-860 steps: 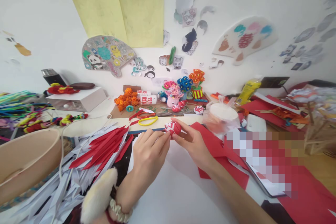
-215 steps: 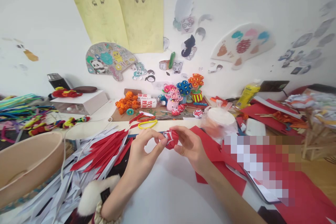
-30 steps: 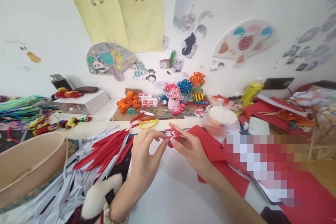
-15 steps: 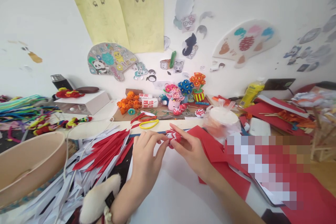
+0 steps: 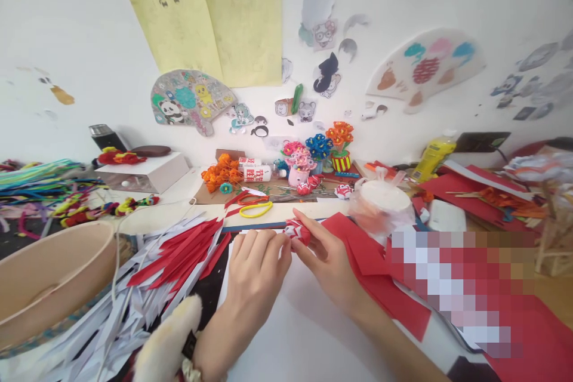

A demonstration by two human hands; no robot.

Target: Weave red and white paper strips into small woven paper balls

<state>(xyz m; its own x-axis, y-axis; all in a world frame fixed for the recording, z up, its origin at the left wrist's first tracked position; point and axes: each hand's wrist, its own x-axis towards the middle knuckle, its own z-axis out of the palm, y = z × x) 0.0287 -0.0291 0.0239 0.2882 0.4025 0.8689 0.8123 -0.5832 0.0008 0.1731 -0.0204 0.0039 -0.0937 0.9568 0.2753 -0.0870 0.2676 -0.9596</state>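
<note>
Between my two hands, above the white sheet, is a small red-and-white folded paper ball. My right hand grips it from the right, fingers over the top and thumb below. On its left side, my left hand pinches the ball's edge, its fingertips partly hidden behind the hand. Similar red-and-white paper balls lie on the cardboard behind, with another paper ball to their right. Left of my hands, red paper strips rest on a pile of white paper strips.
Yellow-handled scissors lie beyond my left hand. A beige basin stands at left. Red paper sheets and a lidded cup in a plastic bag are at right. Flower pots and a yellow bottle stand along the wall.
My left hand has turned, its back now facing up and its fingers curled closer against the paper ball. My right hand keeps its hold. The view has shifted slightly.
</note>
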